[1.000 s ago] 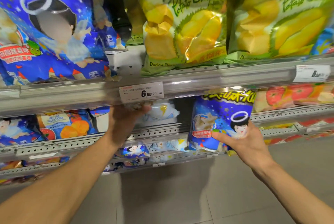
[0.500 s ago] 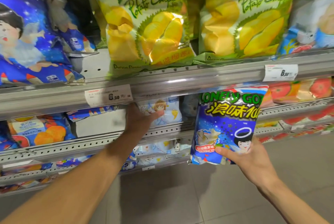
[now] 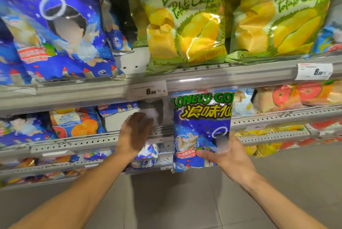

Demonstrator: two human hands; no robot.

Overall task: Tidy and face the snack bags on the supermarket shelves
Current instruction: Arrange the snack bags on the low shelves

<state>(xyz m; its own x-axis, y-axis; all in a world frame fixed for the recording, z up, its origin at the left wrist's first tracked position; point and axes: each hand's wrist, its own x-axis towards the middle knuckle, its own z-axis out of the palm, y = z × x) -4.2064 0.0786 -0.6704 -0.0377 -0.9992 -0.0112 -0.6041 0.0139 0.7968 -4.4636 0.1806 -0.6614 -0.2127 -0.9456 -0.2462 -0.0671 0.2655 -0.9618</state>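
Now we have the blue snack bag (image 3: 201, 128) fully out in front of the shelf (image 3: 268, 117), where a second ago its top was tucked under the price rail (image 3: 222, 80); it has come up and forward, so its whole front shows. That tells us the bag is free of the row and ready to be set back properly faced. Our right hand (image 3: 227, 154) holds it by the lower right corner, thumb pinching across the printed front and the fingers curled behind. The bag stands upright, long axis vertical, top seam just under the rail, the printed face turned toward us.

Our left hand (image 3: 136, 132) has drawn back from the pale bag (image 3: 153, 116) it was touching deeper on the shelf and now hovers at the perforated shelf edge; it is blurred, but the fingers look loose and extended, holding nothing. We judge the gap behind it to be where the blue bag belongs. Above, the durian chip bags (image 3: 185, 30) sit facing forward.
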